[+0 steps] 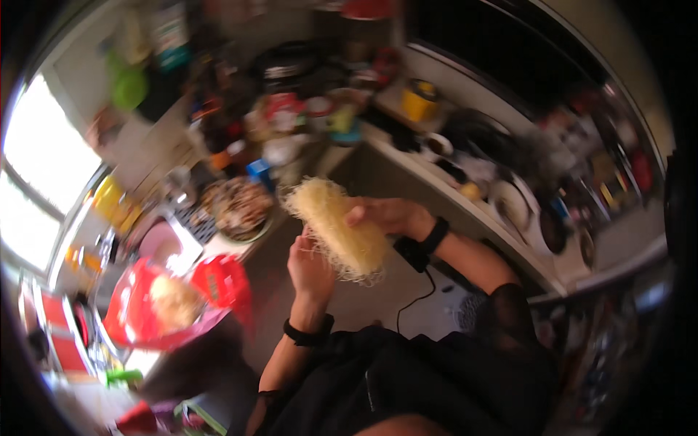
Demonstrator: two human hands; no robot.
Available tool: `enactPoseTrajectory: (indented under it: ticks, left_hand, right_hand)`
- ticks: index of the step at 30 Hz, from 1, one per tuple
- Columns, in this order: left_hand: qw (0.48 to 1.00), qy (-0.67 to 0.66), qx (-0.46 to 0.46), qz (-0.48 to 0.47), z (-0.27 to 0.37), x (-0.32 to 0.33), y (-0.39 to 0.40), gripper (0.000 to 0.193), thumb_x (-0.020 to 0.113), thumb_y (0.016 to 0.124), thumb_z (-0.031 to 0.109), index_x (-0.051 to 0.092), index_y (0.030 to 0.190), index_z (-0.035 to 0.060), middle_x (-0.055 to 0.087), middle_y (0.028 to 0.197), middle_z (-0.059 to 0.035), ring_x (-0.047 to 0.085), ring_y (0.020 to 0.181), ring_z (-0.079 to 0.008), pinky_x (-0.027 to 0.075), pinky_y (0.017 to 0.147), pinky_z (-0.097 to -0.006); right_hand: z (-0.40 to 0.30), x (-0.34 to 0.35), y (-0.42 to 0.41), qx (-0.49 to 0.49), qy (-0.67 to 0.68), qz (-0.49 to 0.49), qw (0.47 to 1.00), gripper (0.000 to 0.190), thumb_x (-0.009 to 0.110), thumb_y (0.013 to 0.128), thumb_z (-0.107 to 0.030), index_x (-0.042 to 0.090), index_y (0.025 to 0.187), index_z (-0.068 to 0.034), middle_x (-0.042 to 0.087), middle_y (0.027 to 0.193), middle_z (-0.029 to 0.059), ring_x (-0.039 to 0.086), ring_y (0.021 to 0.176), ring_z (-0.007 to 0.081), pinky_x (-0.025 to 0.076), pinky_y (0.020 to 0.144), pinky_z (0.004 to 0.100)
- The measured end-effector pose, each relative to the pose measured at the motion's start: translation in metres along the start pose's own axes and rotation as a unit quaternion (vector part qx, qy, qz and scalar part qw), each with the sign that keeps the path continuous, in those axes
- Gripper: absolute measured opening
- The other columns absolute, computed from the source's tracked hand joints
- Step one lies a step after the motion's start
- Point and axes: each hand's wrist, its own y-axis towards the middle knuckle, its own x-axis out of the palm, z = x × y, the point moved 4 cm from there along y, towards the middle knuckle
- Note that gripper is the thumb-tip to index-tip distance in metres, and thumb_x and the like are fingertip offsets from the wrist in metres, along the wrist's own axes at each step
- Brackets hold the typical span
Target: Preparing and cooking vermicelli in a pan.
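A pale yellow block of dried thin noodles (335, 226), probably rice vermicelli, is held up in front of my body, loose strands sticking out along its edges. My right hand (395, 215) grips it from the right side with the thumb pressed on its upper face. Against its lower left side is my left hand (312, 267), its fingers partly hidden behind the block. To the left, a red plastic bag (221, 280) gapes over the counter, and a similar pale noodle block (173, 300) shows in it.
A bowl heaped with brownish food pieces (240, 210) stands on the left counter, near a pink bowl (159, 240). A blue box (260, 171) sits beyond. Along the right runs a counter with a yellow container (419, 101) and a dark wok (477, 131). A black cable (417, 294) hangs below.
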Motion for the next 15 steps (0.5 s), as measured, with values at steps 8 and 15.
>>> enactPoseTrajectory:
  ticks: [8, 15]
  left_hand:
    - [0.965, -0.003, -0.241, -0.101, -0.234, 0.083, 0.022, 0.038, 0.027, 0.093, 0.020, 0.043, 0.120, -0.0025, 0.050, 0.117, -0.0186, 0.052, 0.104, -0.0314, 0.043, 0.091, -0.0449]
    - [0.898, 0.053, -0.418, -0.126, -0.417, 0.136, 0.018, 0.035, 0.029, 0.094, 0.024, 0.048, 0.115, 0.0051, 0.054, 0.115, -0.0089, 0.052, 0.106, -0.0256, 0.042, 0.092, -0.0411]
  right_hand:
    - [0.018, -0.110, -0.237, -0.131, 0.061, 0.176, 0.974, 0.043, 0.067, 0.078, -0.026, 0.052, 0.111, -0.001, 0.059, 0.099, 0.0055, 0.057, 0.091, 0.0128, 0.047, 0.081, 0.0265]
    - [0.047, -0.162, -0.431, -0.215, 0.140, 0.322, 0.911, 0.037, 0.063, 0.082, -0.019, 0.051, 0.113, -0.003, 0.060, 0.102, 0.0052, 0.060, 0.088, 0.0126, 0.049, 0.079, 0.0266]
